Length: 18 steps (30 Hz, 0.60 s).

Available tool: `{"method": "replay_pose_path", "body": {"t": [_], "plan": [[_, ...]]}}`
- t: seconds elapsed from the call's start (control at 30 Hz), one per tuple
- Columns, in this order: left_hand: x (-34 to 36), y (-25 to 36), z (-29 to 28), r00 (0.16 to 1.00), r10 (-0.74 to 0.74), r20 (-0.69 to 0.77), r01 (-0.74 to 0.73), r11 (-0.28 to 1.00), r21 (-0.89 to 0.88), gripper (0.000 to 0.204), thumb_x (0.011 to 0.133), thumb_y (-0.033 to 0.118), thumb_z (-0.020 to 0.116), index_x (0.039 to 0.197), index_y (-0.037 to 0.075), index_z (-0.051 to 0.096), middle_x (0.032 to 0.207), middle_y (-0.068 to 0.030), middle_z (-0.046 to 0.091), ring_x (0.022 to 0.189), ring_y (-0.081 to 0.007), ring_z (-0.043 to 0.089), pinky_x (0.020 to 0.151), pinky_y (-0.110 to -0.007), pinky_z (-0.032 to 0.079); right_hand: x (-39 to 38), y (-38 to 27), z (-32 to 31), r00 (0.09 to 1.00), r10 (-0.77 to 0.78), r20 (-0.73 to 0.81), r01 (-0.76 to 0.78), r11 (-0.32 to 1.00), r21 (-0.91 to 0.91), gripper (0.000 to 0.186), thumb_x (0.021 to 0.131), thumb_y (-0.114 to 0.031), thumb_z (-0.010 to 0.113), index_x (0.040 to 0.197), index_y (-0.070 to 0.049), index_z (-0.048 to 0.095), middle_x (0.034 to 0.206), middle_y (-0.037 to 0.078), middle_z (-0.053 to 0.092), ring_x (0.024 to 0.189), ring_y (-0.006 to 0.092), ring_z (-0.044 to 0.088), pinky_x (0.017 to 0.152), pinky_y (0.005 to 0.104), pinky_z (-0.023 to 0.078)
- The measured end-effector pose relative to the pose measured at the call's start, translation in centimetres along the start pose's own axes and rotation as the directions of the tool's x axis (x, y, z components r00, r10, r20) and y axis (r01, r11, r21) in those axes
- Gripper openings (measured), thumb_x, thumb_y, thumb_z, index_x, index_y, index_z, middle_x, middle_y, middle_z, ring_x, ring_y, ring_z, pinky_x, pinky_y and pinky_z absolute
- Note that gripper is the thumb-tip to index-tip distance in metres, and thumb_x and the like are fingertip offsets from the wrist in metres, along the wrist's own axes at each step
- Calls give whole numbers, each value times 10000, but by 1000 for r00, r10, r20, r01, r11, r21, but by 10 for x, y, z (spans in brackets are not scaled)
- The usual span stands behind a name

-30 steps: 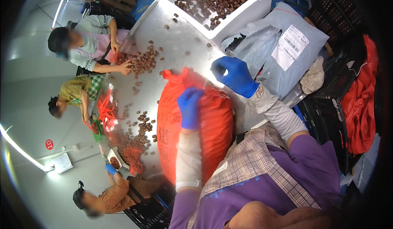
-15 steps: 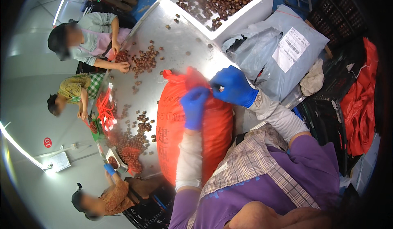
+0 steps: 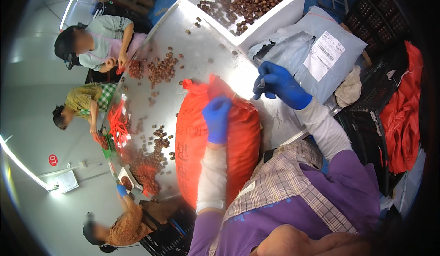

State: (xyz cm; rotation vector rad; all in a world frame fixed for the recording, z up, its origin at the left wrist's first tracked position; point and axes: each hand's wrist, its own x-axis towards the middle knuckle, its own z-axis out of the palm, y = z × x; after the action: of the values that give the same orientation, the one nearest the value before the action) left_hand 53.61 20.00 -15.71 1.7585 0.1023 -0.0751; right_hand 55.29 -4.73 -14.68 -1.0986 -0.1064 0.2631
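Observation:
A bulging red woven sack with dark printing stands on the metal table right in front of me. My left hand, in a blue glove, lies over its upper part, fingers closed at the gathered top edge. To the right, off the sack, my right hand is raised above the table in a matching glove. Its thumb and fingers are bent together in a pinch. Whatever sits between them is too small to make out.
A white foam box of round brown nuts stands at the back, beside a grey plastic parcel. Loose nuts and red net bags lie along the left side, where co-workers sit. Dark crates are at right.
My right hand has moved right, away from the sack's top edge, and its fingers have turned. My left hand stays at the sack's top. A co-worker's hands at far left have shifted.

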Motion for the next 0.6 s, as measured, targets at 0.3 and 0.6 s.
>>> {"method": "replay_pose_path", "body": {"t": [0.3, 0.6], "plan": [[10, -3, 2, 999, 33, 40, -28, 992, -126, 83, 813, 54, 581, 788, -4, 635, 748, 7, 596, 695, -74, 526, 666, -218, 437, -130, -153, -142, 951, -104, -292, -182, 575, -798, 163, 853, -140, 567, 994, -62, 587, 861, 43, 600, 799, 111, 599, 710, 253, 473], [6, -16, -5, 998, 48, 28, -43, 988, -150, 89, 840, 67, 604, 815, -12, 638, 771, 5, 608, 718, -77, 539, 680, -226, 449, -293, -188, -169, 804, 64, -591, -589, -55, -807, 158, 824, -129, 617, 968, -64, 629, 866, 50, 622, 825, 152, 623, 736, 288, 492]]}}
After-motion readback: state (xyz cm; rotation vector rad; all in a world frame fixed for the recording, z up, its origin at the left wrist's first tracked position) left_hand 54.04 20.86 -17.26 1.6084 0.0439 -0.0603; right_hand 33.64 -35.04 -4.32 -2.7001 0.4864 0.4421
